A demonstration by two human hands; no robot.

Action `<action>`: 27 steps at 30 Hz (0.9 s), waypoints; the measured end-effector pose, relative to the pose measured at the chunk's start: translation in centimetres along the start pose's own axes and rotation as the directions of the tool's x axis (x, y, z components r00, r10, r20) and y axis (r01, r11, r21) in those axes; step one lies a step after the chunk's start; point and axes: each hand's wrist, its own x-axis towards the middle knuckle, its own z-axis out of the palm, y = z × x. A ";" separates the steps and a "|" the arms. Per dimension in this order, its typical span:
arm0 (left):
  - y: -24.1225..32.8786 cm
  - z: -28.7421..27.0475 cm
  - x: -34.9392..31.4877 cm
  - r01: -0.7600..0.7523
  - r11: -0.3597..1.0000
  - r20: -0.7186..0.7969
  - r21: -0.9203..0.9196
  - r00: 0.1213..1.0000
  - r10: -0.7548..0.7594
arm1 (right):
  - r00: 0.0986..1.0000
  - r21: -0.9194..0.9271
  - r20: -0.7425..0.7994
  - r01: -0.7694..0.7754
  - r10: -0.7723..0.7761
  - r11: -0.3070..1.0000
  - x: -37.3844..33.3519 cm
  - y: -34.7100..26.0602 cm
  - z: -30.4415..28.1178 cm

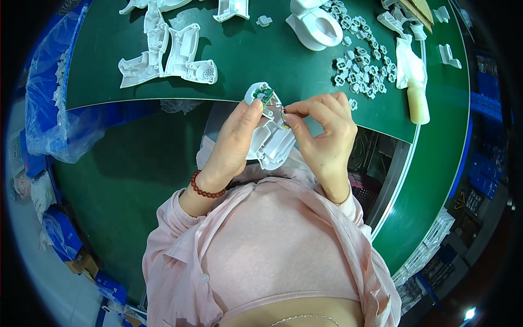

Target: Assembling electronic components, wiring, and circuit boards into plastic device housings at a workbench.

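Note:
Near the table's front edge, my left hand (238,137) grips a white plastic housing half (271,143), its hollow inner side facing up. A small green circuit board (263,96) sits in the housing's far end, next to my left thumb. Thin red and dark wires (279,107) run from the board toward the right side of the housing. My right hand (325,132) is closed in a pinch on these wires with thumb and forefinger. The fingertips partly hide what lies between them.
White shell halves (185,54) lie at the table's far left. A white rounded housing (315,26) stands at the back, beside a pile of small white plastic parts (362,71). To the right lies a pale yellow cylinder-shaped object (418,103). A plastic-lined blue bin (52,92) stands left.

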 end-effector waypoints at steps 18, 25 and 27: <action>-0.3 0.0 0.0 -0.110 0.983 0.000 0.149 0.994 0.111 | 1.000 0.078 -0.007 0.029 -0.029 0.997 -0.4 -0.6 1.6; -0.2 -0.2 0.0 -0.093 0.978 -0.047 0.188 0.994 0.104 | 0.994 0.040 0.018 0.109 -0.110 0.993 -0.7 -1.0 1.5; 0.0 -0.4 -0.1 -0.099 0.980 -0.034 0.171 0.994 0.106 | 0.993 0.051 0.024 0.112 -0.113 0.992 -0.7 -1.1 1.6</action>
